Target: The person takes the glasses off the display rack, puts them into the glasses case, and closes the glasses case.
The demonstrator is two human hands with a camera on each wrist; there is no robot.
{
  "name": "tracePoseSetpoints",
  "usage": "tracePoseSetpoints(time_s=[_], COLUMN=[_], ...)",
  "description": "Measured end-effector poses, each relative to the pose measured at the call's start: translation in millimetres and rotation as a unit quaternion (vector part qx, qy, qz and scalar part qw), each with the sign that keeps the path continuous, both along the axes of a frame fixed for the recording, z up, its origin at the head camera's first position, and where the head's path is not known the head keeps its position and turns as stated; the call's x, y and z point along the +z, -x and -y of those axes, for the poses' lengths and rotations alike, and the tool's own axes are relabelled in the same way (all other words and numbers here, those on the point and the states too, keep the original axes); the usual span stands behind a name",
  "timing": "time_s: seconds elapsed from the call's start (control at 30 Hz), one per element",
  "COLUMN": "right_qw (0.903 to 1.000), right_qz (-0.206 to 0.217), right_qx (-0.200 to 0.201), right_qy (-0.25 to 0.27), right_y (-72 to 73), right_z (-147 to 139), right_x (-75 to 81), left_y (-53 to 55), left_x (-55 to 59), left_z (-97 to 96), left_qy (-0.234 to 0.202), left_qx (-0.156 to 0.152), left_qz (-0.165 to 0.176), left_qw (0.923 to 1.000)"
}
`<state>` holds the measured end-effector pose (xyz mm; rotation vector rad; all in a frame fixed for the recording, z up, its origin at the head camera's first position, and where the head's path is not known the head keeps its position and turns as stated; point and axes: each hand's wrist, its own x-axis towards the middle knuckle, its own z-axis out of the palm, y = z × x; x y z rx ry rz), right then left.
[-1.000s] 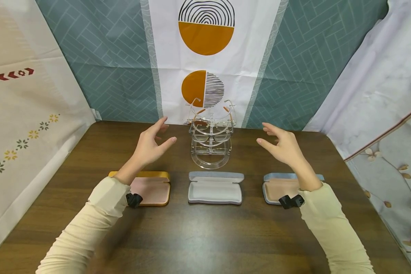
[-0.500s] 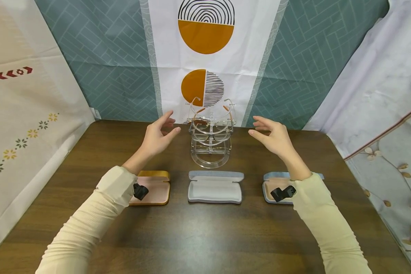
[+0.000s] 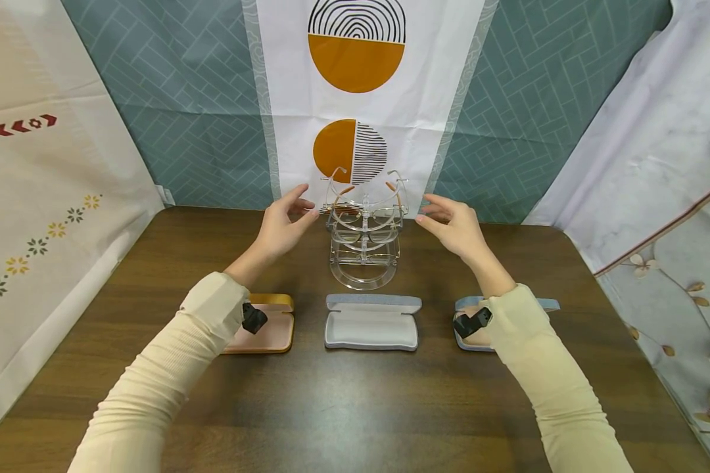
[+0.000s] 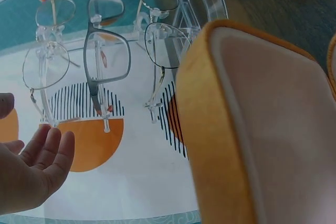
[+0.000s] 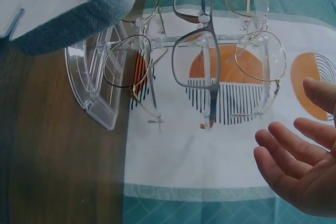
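Observation:
A clear display stand (image 3: pixel 363 285) rises at the back centre of the table. Stacked on it are three pairs of eyeglasses: a thin gold round pair (image 5: pixel 284 56) on top, a grey thick-framed pair (image 5: pixel 212 38) in the middle, and a thin dark-and-gold pair (image 5: pixel 106 72) lowest. My left hand (image 3: pixel 284 220) hovers just left of the upper tiers, thumb and fingers spread apart. On the other side my right hand (image 3: pixel 454 226) is raised level with the top pair, its fingers loosely bent. Both hands hold nothing, and a gap separates each from the glasses.
Three opened glasses cases stand in a row before the stand: a yellow one (image 3: pixel 275 328) under my left forearm, a grey one (image 3: pixel 371 328) in the middle, a blue one (image 3: pixel 470 303) partly behind my right sleeve. Patterned cloth (image 3: pixel 213 131) hangs behind the table.
Both hands have moved inward and slightly up, closing in on the stand from either side. The stand, glasses and cases have stayed put.

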<state>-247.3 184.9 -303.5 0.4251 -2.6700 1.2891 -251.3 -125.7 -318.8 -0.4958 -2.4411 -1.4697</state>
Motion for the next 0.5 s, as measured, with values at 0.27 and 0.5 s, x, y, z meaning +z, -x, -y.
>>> tracePoseSetpoints(time_s=[0.27, 0.5], right_qw=[0.9985, 0.9943], right_qz=[0.038, 0.065], right_qx=[0.001, 0.007], right_qy=[0.039, 0.085], right_y=[8.8, 13.3], right_z=[7.7, 16.4], right_x=[-3.7, -5.2], left_y=[8.5, 12.4], left_x=[-2.0, -2.1], left_z=[-5.3, -11.4], left_qy=[-0.030, -0.076], left_qx=[0.006, -0.001], left_qz=[0.052, 0.092], left_qw=[0.9981, 0.9928])
